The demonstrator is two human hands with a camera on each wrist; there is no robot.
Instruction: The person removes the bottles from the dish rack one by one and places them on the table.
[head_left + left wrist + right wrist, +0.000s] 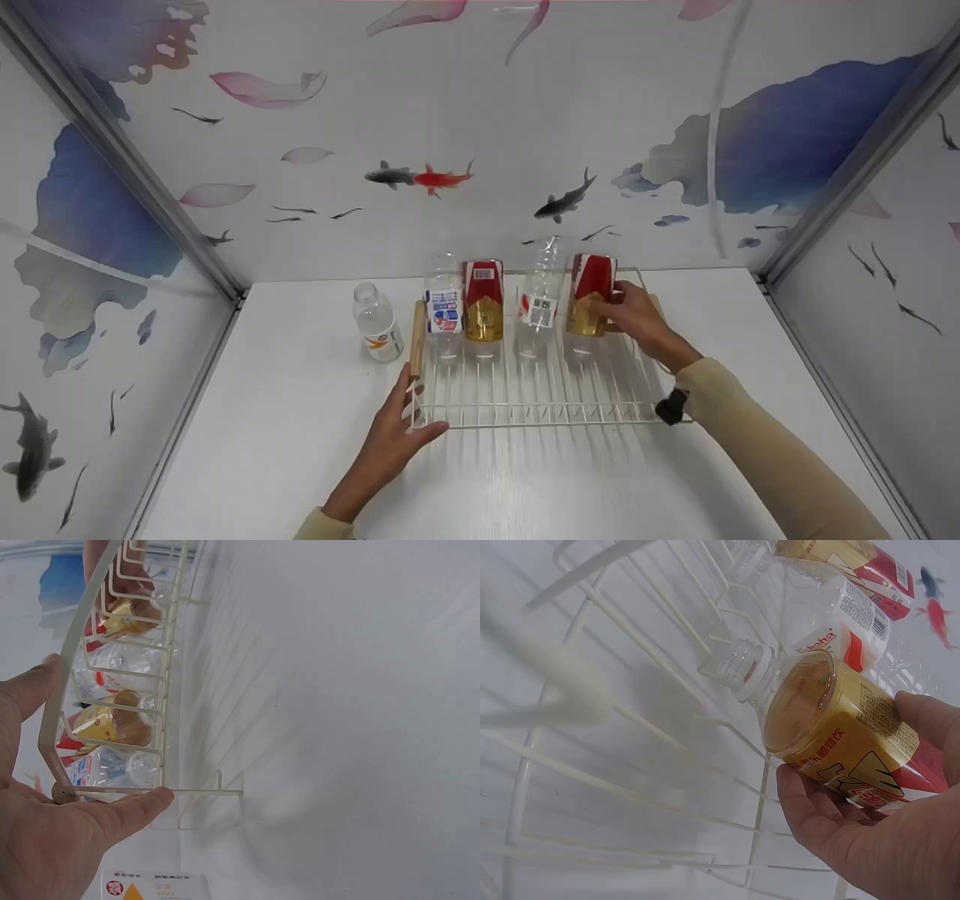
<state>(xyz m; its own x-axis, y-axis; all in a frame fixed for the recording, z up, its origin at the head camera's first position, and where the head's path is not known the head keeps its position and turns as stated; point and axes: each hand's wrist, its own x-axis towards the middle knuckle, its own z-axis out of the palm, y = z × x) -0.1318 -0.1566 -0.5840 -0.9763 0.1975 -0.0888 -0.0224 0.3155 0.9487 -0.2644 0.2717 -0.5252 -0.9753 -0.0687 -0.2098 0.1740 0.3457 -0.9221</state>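
Observation:
A white wire rack [540,415] with wooden side handles stands on the table. My left hand [390,435] holds its near left corner, fingers on the side wires and thumb at the front; the left wrist view shows this hand [52,832] too. My right hand [637,319] grips a red-and-gold-labelled plastic bottle [592,292], neck down, at the rack's right. The right wrist view shows that bottle's [847,727] uncapped neck above the wires. Left of it stand a clear bottle [540,307], another red-and-gold bottle [484,300] and a blue-and-white-labelled bottle [445,311], all neck down.
Outside the rack, on its left, an uncapped clear bottle [379,322] with a white-and-orange label stands upright on the white table [285,420]. Printed wall panels [480,127] close in the back and both sides.

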